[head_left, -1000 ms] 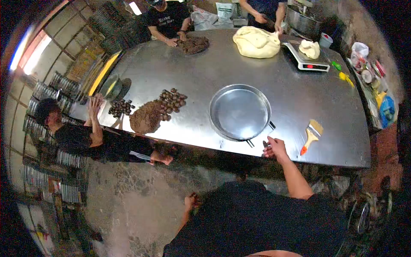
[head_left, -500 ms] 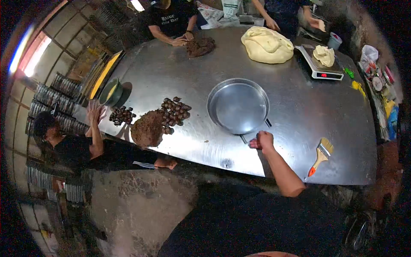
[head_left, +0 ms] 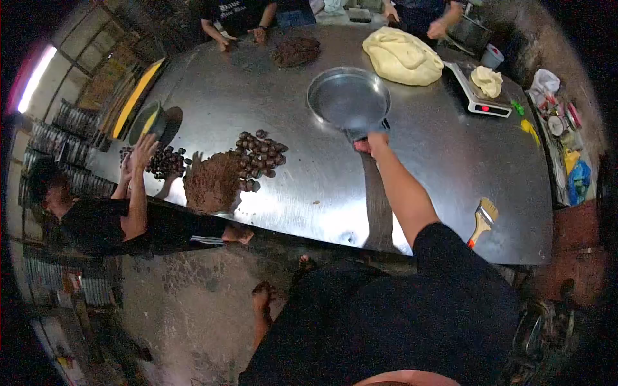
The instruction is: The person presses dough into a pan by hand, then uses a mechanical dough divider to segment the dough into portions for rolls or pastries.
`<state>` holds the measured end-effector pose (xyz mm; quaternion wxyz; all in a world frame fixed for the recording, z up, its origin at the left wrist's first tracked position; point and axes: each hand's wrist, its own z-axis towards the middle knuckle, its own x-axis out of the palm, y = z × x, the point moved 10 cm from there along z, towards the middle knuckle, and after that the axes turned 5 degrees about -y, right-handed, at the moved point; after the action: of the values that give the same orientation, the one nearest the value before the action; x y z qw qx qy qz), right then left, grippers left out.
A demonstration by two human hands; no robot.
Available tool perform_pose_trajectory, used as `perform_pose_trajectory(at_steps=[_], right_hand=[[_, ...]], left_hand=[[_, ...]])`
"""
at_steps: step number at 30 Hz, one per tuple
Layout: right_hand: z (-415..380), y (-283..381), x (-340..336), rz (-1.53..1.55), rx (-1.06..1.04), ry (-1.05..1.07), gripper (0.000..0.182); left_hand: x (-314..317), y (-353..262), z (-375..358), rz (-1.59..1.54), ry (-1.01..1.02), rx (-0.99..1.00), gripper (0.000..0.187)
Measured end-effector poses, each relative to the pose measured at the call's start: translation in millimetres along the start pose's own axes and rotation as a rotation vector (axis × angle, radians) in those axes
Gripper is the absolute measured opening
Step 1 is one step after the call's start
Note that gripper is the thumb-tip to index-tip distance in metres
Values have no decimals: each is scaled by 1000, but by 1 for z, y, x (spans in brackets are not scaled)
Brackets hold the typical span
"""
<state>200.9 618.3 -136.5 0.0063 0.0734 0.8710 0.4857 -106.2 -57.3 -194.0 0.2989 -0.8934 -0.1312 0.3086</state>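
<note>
With the arm stretched over the metal table point(head_left: 309, 193), my right hand point(head_left: 372, 143) is closed on the near edge of a round metal pan point(head_left: 351, 100), at its handle. The hand is slightly blurred. My left hand point(head_left: 264, 294) hangs low beside my body, below the table edge, holding nothing that I can make out; its fingers are apart. Nearest to the pan at the back is a large pale dough lump point(head_left: 402, 56). A brush point(head_left: 484, 222) with a wooden handle lies to the right of my forearm.
Left lie a brown crumbly heap point(head_left: 211, 183), dark balls point(head_left: 259, 154) and a bowl point(head_left: 148, 122). A scale point(head_left: 483, 96) bears pale dough point(head_left: 487, 82). A dark lump point(head_left: 296, 51) lies at the back. Co-workers stand left and behind the table.
My right hand has closed on the pan's handle, and the pan now sits farther back. My left hand has come into view. The left co-worker's hands have moved closer together.
</note>
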Motion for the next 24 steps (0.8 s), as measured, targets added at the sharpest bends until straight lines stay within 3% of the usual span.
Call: perform_pose_trajectory(at_steps=[2, 3, 5, 8, 11, 13, 15, 17, 21, 22, 24], right_hand=[[-38, 39, 19, 25, 40, -42, 24], [-37, 44, 31, 25, 64, -33, 24], [-28, 51, 48, 9, 98, -24, 24], [2, 63, 63, -93, 78, -76, 24], [30, 68, 74, -106, 49, -26, 27], [34, 87, 79, -5, 47, -102, 27], [38, 97, 82, 6, 23, -85, 27], [42, 98, 85, 6, 47, -30, 27], [60, 98, 77, -85, -30, -85, 25], [45, 103, 74, -21, 12, -91, 25], [44, 106, 70, 24, 42, -81, 24]], left_hand=[[20, 106, 10, -644, 102, -412, 33], [24, 136, -6, -649, 100, -431, 33], [14, 195, -49, -278, -31, -511, 33], [15, 202, -76, -169, -23, -510, 35], [18, 180, -52, -128, 6, -454, 37], [11, 144, -17, -77, 19, -377, 39], [-7, 83, 40, 17, 19, -231, 40], [-51, -27, 111, 151, 24, -32, 41], [-187, -374, 233, 426, 159, 379, 44], [-200, -427, 242, 471, 219, 420, 45], [-214, -466, 238, 479, 240, 461, 46]])
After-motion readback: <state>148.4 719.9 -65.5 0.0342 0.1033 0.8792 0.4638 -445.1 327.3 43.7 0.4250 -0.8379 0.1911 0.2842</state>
